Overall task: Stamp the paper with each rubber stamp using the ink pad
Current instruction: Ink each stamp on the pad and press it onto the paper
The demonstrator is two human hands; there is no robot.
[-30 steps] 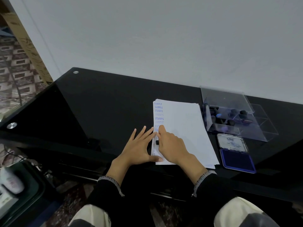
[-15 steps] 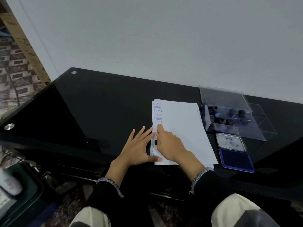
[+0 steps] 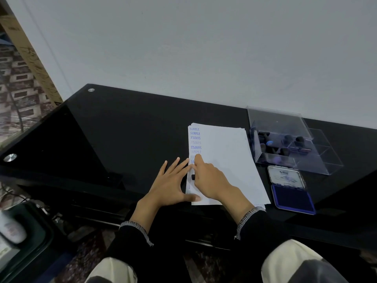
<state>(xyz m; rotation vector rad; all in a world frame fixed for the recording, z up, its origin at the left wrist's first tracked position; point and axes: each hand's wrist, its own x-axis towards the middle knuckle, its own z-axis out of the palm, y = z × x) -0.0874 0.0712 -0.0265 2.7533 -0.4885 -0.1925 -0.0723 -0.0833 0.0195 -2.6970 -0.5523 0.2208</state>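
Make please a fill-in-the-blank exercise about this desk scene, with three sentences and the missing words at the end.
1. The word stamped many times down the left edge of the paper is ____.
2. The open ink pad beside the paper has ink of the colour ____.
3. The left hand lies flat while the right hand presses a small ____ stamp onto the paper.

Missing words: SAMPLE; blue; black
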